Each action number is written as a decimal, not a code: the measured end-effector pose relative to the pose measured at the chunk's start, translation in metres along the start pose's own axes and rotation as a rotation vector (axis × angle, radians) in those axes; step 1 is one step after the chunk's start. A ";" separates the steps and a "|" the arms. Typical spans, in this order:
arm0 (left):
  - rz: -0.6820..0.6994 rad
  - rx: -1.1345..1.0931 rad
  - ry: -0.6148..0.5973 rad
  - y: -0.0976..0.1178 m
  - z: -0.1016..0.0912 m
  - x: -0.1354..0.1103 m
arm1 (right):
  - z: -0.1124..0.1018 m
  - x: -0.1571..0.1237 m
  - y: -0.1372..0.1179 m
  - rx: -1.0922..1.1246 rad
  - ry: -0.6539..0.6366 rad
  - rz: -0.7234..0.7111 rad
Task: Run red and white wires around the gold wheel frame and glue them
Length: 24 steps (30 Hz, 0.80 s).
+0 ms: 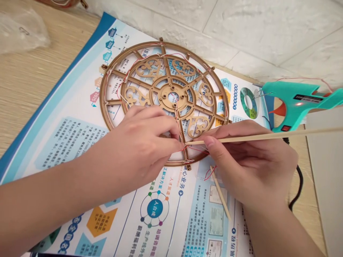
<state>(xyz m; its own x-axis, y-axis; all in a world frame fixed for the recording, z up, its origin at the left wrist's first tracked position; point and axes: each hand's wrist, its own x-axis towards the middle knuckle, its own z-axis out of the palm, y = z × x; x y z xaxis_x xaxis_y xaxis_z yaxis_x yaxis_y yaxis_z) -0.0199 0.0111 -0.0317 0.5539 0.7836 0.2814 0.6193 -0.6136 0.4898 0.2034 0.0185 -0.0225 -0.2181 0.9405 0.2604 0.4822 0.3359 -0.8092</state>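
Observation:
A round gold openwork frame [165, 76] lies flat, with thin red and white wires running along its rings and spokes. My left hand [144, 142] rests over its lower left part, finger and thumb pinched at a spoke where a red wire shows at the fingertips. Between the thumb and fingers of my right hand [249, 160] is a long thin wooden stick [268, 136]. The stick's tip touches the same spoke, right beside my left fingertips. Loose red wire ends [211, 174] come out below the right hand. My left fingers partly hide the frame.
A teal glue gun [293, 101] stands at the right, its light glowing, with a black cord [298, 185] behind my right hand. A short wooden stick [221, 194] lies on the printed poster [107, 185]. Clear plastic [24, 28] sits upper left; a tiled wall [241, 32] borders the back.

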 end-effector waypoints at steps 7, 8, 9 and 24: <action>-0.012 -0.014 0.016 0.000 0.001 -0.001 | 0.002 0.002 -0.004 0.033 0.018 0.023; -0.008 -0.013 0.016 0.000 0.001 -0.001 | 0.002 0.002 -0.004 0.040 0.019 0.024; -0.006 -0.008 0.018 0.000 0.001 -0.001 | 0.003 0.003 -0.004 0.046 0.022 0.029; -0.065 0.143 0.062 0.007 0.003 -0.002 | 0.001 0.006 -0.002 0.055 0.012 0.081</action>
<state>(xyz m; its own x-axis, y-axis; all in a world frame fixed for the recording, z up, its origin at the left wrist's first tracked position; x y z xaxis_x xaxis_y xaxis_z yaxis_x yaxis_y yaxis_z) -0.0150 0.0053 -0.0318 0.4773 0.8238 0.3059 0.7281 -0.5656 0.3873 0.1997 0.0234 -0.0196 -0.1702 0.9652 0.1986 0.4504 0.2554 -0.8555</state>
